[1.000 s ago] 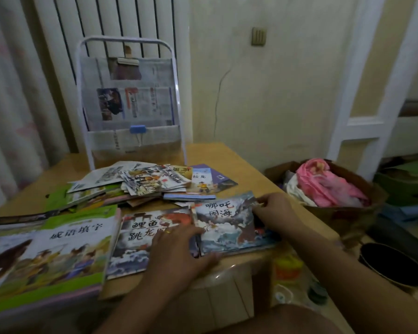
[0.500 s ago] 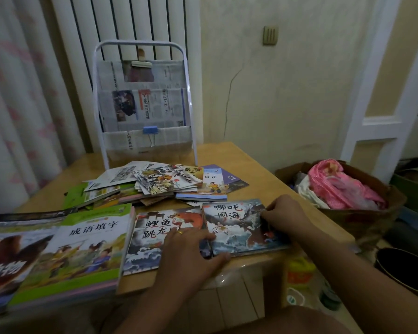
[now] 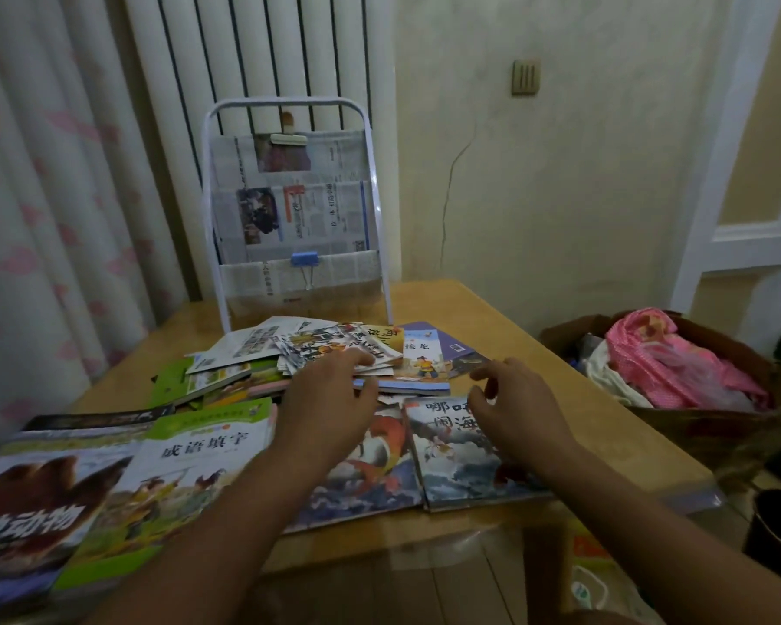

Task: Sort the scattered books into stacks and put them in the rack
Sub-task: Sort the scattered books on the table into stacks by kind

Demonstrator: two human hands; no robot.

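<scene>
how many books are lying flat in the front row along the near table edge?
4, left to right: bear book, green book, fish book, sea book. Forearms cover parts; more may lie beneath.

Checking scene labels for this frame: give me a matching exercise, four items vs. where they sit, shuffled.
Items:
1. rack
2. green-bordered book
3. blue binder clip
4. pink cloth

Places:
A. in the brown box to the right of the table
B. near edge of the table, left of the person's left hand
C. far end of the table, by the radiator
D. clipped on the newspaper lining the rack

Pairs: 1-C, 2-B, 3-D, 4-A
</scene>
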